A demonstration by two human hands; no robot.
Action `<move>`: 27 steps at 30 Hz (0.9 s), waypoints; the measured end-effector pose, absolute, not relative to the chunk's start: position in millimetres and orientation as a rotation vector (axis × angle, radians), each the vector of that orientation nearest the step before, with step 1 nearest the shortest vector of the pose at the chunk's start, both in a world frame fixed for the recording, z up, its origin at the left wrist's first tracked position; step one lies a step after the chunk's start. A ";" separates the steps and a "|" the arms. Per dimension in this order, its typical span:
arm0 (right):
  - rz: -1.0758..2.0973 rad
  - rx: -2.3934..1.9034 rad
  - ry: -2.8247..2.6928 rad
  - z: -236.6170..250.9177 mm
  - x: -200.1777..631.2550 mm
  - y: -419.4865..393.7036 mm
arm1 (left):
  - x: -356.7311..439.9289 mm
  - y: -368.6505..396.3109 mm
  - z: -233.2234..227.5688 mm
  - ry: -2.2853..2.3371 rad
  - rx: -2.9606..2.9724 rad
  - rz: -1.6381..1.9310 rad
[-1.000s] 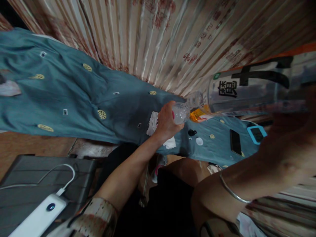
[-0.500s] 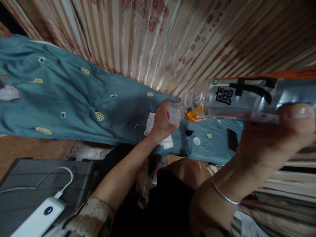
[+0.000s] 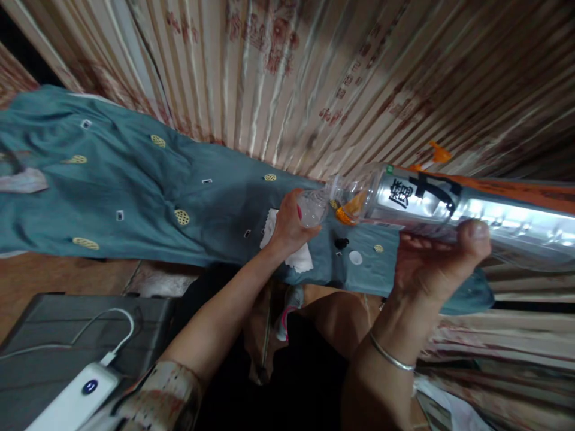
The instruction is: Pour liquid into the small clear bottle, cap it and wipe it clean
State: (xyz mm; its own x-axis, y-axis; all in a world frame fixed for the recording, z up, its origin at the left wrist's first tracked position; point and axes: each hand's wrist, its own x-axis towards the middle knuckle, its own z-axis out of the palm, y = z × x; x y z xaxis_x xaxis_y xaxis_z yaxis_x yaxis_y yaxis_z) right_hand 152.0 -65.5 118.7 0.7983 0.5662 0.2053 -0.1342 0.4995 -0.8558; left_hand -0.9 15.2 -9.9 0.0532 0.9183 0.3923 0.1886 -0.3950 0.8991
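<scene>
Holding a big labelled plastic bottle pretty much sideways here, with the right hand cupped round its lower side, thumb up against the near wall and fingers tucked under, so that grip is closed on it. Label's got chunky black characters, a silvery patch and an orange strip along the top. The left hand has its fingers wrapped round a small clear bottle, snug round the body, and its neck meets the big one's neck end to end over the teal cloth. Can't tell if anything's actually running between them, the clear plastic just blends together. There's something orange behind and below the big bottle's shoulder, and an orange nozzle-like piece pokes up over its top edge. Under the left hand there's a crumpled white tissue, then to the right a little black item and a round white disc sitting close together. Cloth has yellow oval prints and runs along a pleated curtain with reddish patterns. Down at lower left, a white power bank with a white cable plugged in is on a grey slatted surface. Oh, and a silver bangle on the right wrist.
</scene>
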 end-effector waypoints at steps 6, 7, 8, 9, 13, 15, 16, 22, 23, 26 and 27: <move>0.414 -0.802 -0.593 116.5 137.7 -59.2 | -2.2 18.7 -17.1 1.112 1.702 1.400; 0.413 -0.802 -0.585 115.7 137.9 -58.8 | -2.8 19.4 -18.3 1.111 1.703 1.396; 0.410 -0.803 -0.565 114.8 138.9 -58.7 | -3.5 20.1 -19.4 1.109 1.705 1.394; 0.410 -0.808 -0.539 114.0 140.4 -58.8 | -4.1 20.7 -20.5 1.106 1.708 1.394; 0.470 -0.794 -0.498 113.4 143.5 -60.7 | -6.2 22.7 -23.6 1.069 1.721 1.407; 0.501 -0.735 -0.508 115.9 141.3 -62.5 | -6.7 22.7 -24.0 1.048 1.719 1.413; 0.513 -0.709 -0.508 117.7 139.9 -64.2 | -6.9 22.6 -23.9 1.043 1.717 1.416; 0.827 -0.876 -0.520 131.3 133.1 -84.2 | -10.0 22.1 -23.5 1.057 1.718 1.413; 0.851 -0.899 -0.524 133.8 131.4 -87.5 | -10.7 22.3 -23.8 1.053 1.723 1.404; 0.868 -0.926 -0.544 140.6 124.1 -93.3 | -12.9 22.5 -24.8 1.045 1.724 1.391; 0.885 -0.921 -0.550 142.1 121.7 -93.6 | -13.8 22.5 -24.8 1.047 1.720 1.397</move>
